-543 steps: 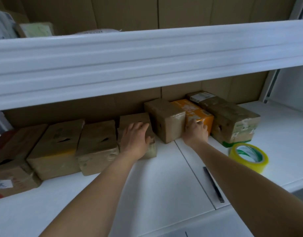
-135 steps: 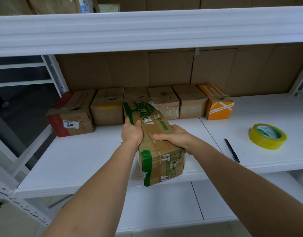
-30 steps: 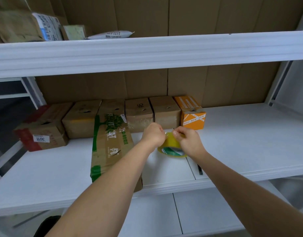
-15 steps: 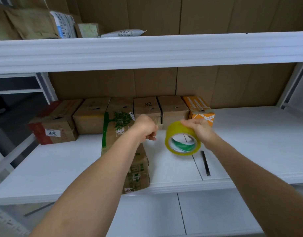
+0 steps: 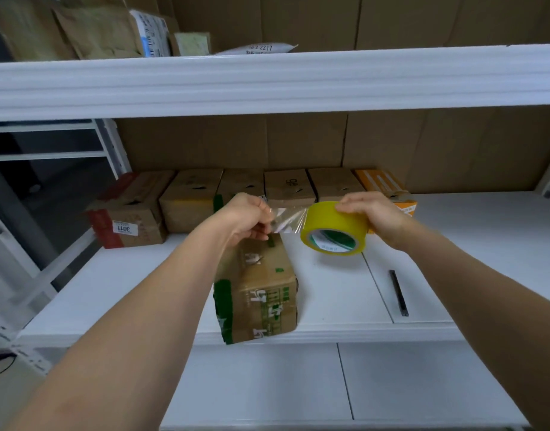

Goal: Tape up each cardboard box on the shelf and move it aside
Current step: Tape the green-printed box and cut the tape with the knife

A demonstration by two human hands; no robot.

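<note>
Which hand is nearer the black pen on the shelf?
Right. The right hand grips the tape roll above-left of the pen; the left hand, pinching the tape end, is farther left.

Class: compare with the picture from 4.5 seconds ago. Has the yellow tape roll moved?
Yes. The tape roll has left the shelf right of the black pen; it is now held up, left of the pen.

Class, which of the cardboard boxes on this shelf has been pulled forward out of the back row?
The long brown cardboard box with green printing, lying alone at the shelf's front edge.
</note>
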